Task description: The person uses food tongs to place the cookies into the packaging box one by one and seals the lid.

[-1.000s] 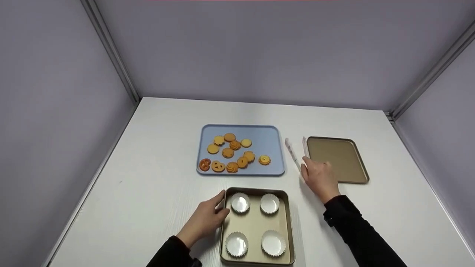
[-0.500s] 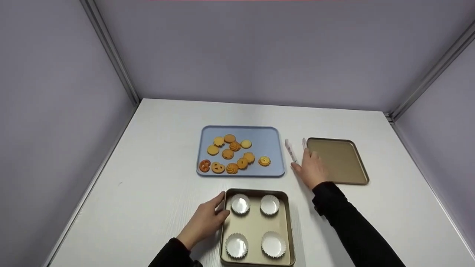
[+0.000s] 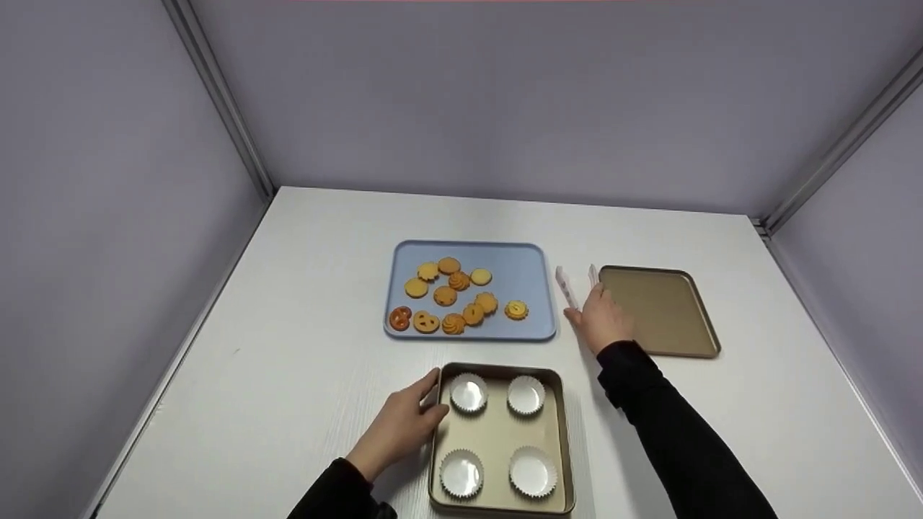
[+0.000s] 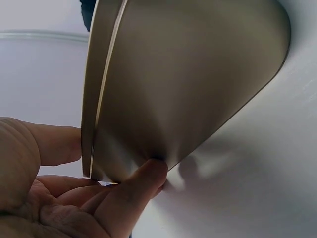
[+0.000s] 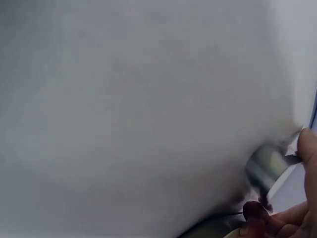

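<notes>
My left hand (image 3: pixel 398 429) holds the left side of a deep gold baking pan (image 3: pixel 496 434), near its far corner. The left wrist view shows one digit at the pan's rim and other fingers against its outer wall (image 4: pixel 193 79). White fluted baking cups (image 3: pixel 469 395) stand in the pan, two far and two near. My right hand (image 3: pixel 606 321) grips a pair of tongs (image 3: pixel 567 285) lying on the table. The thumb is on one arm, the fingers on the other, and the tips stand apart. A blurred metal bend of the tongs (image 5: pixel 270 166) shows in the right wrist view.
Beyond the pan lies a blue tray (image 3: pixel 518 263) with several cookies (image 3: pixel 445 296) and a pretzel (image 3: pixel 400 318), mostly on its left and middle. A flat gold tray (image 3: pixel 663 310) sits just right of the tongs. Grey panels (image 3: pixel 461 101) border the white table (image 3: pixel 317 288).
My right hand has slid up and left along the tongs, with its thumb now at the left arm. The left hand, pan and cookies stay in place.
</notes>
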Demonstrator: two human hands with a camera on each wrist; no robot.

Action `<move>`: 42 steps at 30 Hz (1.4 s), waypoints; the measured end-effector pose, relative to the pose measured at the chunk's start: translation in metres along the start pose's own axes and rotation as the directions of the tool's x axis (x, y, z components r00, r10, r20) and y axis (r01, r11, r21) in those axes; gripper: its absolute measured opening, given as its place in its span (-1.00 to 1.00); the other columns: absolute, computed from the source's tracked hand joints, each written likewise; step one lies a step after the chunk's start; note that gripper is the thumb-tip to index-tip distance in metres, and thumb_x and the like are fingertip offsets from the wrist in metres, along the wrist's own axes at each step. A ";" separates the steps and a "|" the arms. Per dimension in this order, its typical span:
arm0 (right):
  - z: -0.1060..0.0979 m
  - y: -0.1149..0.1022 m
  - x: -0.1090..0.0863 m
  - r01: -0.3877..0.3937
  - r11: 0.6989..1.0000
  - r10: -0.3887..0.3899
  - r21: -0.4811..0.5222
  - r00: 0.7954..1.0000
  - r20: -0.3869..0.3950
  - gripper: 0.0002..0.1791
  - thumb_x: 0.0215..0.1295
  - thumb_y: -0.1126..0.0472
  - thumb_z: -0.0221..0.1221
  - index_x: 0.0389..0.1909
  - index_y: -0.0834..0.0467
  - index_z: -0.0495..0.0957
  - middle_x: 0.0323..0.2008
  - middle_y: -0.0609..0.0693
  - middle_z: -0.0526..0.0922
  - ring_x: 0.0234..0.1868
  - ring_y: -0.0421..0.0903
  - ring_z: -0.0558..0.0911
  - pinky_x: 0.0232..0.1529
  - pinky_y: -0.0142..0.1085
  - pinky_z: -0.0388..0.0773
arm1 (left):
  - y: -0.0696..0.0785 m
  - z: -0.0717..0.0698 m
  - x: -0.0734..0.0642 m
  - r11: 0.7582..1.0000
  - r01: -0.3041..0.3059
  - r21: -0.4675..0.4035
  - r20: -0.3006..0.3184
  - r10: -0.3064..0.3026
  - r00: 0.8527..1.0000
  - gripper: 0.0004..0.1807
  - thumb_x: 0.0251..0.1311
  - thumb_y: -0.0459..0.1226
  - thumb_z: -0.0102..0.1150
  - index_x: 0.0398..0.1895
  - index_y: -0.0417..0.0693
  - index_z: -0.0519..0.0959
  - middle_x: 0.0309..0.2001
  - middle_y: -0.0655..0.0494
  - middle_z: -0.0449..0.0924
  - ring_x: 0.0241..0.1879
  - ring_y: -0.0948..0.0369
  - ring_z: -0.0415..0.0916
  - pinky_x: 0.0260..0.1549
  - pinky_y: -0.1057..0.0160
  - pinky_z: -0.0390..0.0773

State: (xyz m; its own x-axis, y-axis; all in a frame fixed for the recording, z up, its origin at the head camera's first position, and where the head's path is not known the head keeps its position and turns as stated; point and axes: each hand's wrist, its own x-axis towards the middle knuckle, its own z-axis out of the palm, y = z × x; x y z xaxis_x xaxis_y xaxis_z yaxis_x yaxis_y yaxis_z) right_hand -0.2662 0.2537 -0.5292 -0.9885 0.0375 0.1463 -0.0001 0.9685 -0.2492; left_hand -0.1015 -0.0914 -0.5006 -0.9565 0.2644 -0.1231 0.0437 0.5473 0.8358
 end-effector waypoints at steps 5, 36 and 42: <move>-0.004 0.003 0.001 -0.011 0.998 0.013 0.057 0.999 -0.035 -0.39 0.35 0.09 0.30 0.08 0.56 0.40 -0.20 0.42 0.57 -0.32 0.40 0.65 -0.37 0.24 0.62 | 0.002 -0.001 0.000 1.000 0.007 0.009 0.016 -0.007 1.000 -0.31 0.42 -0.28 0.17 0.53 -0.34 0.22 0.42 -0.34 0.35 0.38 -0.25 0.34 0.36 -0.22 0.36; -0.017 -0.021 -0.031 0.352 0.921 -0.375 0.170 0.918 0.128 -0.54 0.28 -0.08 0.38 -0.12 0.24 0.59 -0.45 0.04 0.58 -0.44 0.02 0.55 -0.48 -0.03 0.49 | 0.000 0.002 0.001 1.000 0.005 -0.013 -0.015 -0.005 1.000 -0.32 0.40 -0.31 0.16 0.51 -0.38 0.24 0.43 -0.32 0.34 0.42 -0.25 0.29 0.40 -0.21 0.31; -0.017 -0.020 -0.033 0.352 0.922 -0.374 0.159 0.917 0.138 -0.43 0.30 -0.06 0.37 0.10 0.32 0.61 -0.22 0.22 0.73 -0.24 0.20 0.70 -0.26 0.11 0.63 | 0.001 0.003 0.000 1.000 -0.002 -0.020 -0.035 0.002 0.999 -0.33 0.39 -0.32 0.17 0.50 -0.39 0.26 0.42 -0.31 0.35 0.41 -0.25 0.30 0.41 -0.20 0.30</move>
State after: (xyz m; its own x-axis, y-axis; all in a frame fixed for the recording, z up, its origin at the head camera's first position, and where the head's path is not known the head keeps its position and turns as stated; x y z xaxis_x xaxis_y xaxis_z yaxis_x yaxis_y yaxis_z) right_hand -0.2314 0.2376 -0.5126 -0.9275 -0.3616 0.0948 -0.3719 0.8674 -0.3307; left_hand -0.1008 -0.0886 -0.5016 -0.9660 0.2370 -0.1029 0.0401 0.5307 0.8466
